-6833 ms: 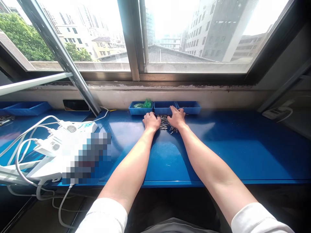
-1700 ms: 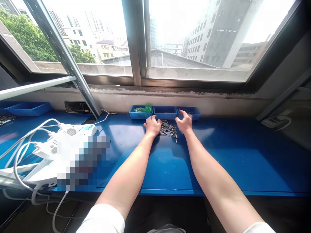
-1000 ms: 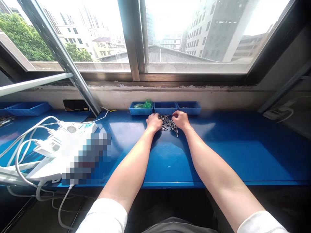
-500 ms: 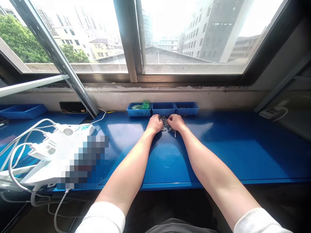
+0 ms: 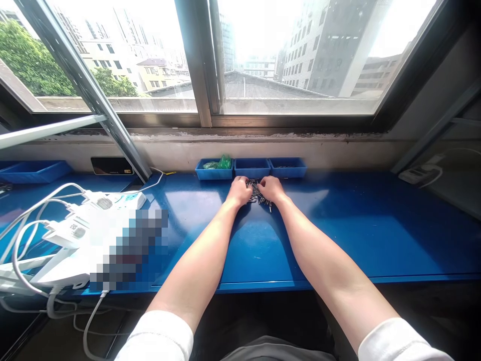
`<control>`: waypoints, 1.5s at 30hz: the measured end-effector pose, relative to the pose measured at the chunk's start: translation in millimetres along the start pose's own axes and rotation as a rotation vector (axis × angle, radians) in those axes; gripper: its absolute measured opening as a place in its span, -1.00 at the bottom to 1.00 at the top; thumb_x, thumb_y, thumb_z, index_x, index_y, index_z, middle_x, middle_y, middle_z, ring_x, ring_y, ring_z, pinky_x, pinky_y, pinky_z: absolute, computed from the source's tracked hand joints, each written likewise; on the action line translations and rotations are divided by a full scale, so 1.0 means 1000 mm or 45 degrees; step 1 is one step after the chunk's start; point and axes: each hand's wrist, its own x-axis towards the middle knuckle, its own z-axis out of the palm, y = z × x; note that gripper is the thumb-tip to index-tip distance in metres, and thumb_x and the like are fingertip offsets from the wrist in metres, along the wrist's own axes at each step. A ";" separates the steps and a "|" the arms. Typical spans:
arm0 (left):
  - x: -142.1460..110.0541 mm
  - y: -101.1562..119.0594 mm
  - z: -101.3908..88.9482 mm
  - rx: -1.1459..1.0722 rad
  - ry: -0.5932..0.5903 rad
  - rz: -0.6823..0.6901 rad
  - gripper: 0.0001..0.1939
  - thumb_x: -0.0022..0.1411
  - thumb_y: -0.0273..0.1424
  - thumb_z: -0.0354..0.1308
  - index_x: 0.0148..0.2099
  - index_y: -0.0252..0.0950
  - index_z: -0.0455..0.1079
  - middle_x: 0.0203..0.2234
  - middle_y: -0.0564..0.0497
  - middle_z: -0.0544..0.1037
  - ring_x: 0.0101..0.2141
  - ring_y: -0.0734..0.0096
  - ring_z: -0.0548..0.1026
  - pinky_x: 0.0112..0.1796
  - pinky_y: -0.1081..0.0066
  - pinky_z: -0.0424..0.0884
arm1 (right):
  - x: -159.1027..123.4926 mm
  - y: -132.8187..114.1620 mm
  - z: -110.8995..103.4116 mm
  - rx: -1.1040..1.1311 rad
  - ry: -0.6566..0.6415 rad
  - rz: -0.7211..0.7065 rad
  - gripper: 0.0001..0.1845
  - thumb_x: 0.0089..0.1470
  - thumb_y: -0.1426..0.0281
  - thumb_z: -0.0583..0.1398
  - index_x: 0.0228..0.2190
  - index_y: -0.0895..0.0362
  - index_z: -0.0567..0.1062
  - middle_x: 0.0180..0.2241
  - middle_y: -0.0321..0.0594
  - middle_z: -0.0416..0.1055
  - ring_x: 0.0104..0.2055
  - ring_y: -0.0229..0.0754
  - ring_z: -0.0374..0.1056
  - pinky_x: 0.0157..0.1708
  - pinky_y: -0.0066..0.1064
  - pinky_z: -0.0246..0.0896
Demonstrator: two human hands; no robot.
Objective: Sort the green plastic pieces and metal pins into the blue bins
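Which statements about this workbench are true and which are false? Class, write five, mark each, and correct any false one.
1. Small metal pieces lie between the left hand and the right hand. True.
2. The green plastic lies on the small metal pieces. False: the green plastic is in the left bin of the row of three.
3. The tabletop is blue. True.
4. Both sleeves are black. False: the sleeves are white.
5. White plugs sit to the left of both hands. True.
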 end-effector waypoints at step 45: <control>-0.003 0.001 0.002 0.005 -0.024 0.052 -0.70 0.14 -0.42 0.02 -0.10 -0.36 0.43 -0.07 -0.16 0.44 -0.07 0.22 0.41 0.01 0.38 0.30 | -0.004 -0.012 -0.008 -0.129 -0.034 0.346 -0.67 0.06 0.22 0.14 -0.26 0.21 0.52 -0.21 0.10 0.44 -0.09 0.04 0.36 -0.18 -0.26 0.24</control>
